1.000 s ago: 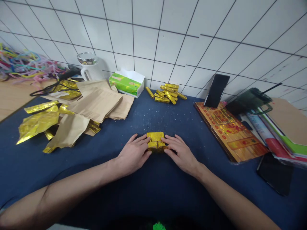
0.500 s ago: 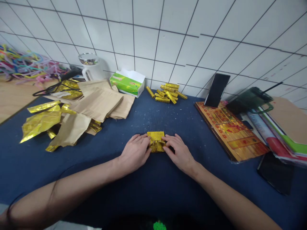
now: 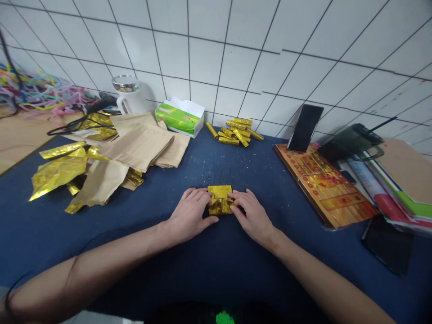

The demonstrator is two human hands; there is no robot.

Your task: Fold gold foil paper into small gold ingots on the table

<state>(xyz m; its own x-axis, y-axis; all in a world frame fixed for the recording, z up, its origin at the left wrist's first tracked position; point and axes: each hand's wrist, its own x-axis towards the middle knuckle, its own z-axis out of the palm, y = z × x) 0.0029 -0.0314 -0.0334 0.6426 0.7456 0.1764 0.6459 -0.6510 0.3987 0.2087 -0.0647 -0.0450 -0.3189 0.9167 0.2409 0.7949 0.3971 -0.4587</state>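
A small folded piece of gold foil paper [image 3: 220, 193] lies on the blue tabletop in front of me, a crease running across its middle. My left hand [image 3: 191, 212] grips its left edge, fingertips on the side and thumb at the near left corner. At the right edge, my right hand [image 3: 252, 215] holds the foil between its fingertips and thumb. Part of the paper's side edges is hidden under the fingers. Toward the wall lies a pile of rolled gold foil strips [image 3: 238, 131].
Left: brown paper sheets [image 3: 140, 139], loose gold foil [image 3: 60, 173], a green tissue box [image 3: 180, 118], a white mug [image 3: 131, 100] and colourful pipe cleaners [image 3: 50, 94]. Right: a leaning phone [image 3: 305, 127], an orange-gold printed packet [image 3: 329, 186], and a dark cup [image 3: 351, 141] on stacked papers.
My left thumb has slid toward me, to the foil's near left corner. The foil's near half shows a changed fold. My right hand has hardly moved.
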